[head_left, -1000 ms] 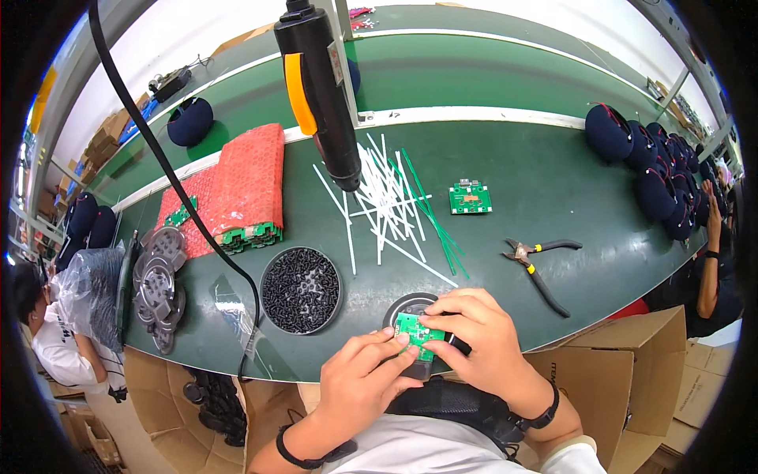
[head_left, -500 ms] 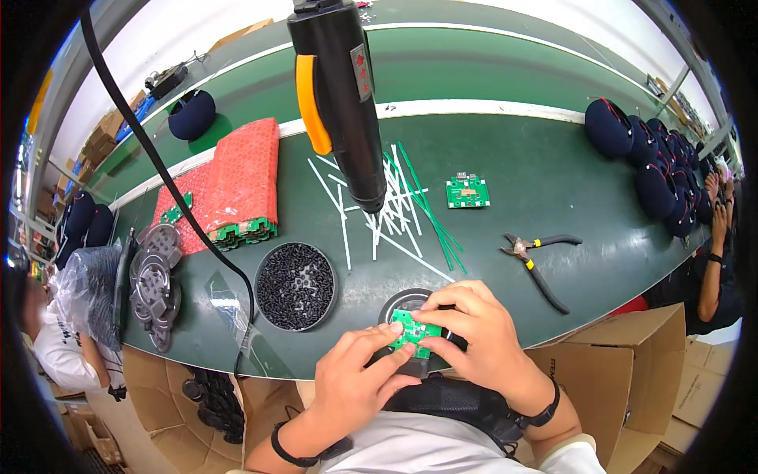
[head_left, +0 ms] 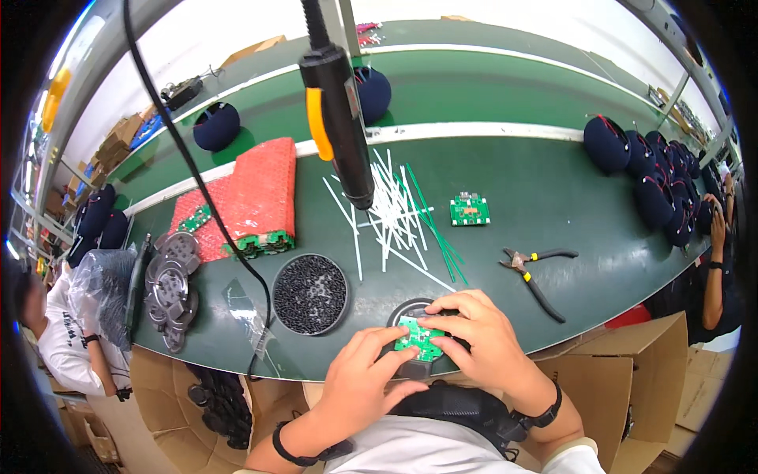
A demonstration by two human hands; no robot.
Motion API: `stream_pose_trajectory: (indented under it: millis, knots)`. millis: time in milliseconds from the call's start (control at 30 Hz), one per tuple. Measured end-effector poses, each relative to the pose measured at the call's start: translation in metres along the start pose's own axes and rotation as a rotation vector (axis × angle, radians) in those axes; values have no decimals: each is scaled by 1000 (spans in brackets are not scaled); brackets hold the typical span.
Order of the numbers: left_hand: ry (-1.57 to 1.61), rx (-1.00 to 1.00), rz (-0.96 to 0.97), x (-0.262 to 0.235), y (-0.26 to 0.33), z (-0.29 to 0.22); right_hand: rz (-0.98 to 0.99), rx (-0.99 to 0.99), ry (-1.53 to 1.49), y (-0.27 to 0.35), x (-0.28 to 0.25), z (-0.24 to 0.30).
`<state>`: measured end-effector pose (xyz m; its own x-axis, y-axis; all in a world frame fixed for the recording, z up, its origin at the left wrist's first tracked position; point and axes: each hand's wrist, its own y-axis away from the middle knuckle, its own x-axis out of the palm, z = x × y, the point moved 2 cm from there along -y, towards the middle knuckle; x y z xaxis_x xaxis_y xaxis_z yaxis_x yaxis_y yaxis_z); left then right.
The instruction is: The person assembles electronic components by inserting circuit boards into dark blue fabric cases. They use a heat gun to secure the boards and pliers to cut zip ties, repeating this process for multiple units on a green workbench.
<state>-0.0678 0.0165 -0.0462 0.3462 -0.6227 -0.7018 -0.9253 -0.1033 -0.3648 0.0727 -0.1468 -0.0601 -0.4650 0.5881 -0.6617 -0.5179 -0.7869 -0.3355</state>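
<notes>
Left hand [head_left: 365,375] and right hand [head_left: 476,333] pinch a green circuit board [head_left: 421,338] from both sides, likely to steady it (black round housing [head_left: 405,310] beneath).

Right of the dish of black pieces [head_left: 345,304], the left hand [head_left: 365,371] and right hand [head_left: 478,333] cover edges of a green circuit board [head_left: 420,341], its components too small to tell. Above the dish, a hanging driver [head_left: 339,126] partly hides a dark blue rounded piece [head_left: 377,95]; the top edge cuts its cable [head_left: 316,22].
</notes>
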Motion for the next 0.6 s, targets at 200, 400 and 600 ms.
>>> stream_pose_trajectory:
  millis: [200, 400, 600]
  knots:
    - [-245, -200, -273, -52, -18, 34, 35, -2, 40, -14, -21, 13]
    - [-377, -292, -124, -57, -17, 69, 16, -18, -43, -66, -35, 33]
    - [-314, -310, -109, -57, -15, 80, -21, 27, -98, -122, -23, 25]
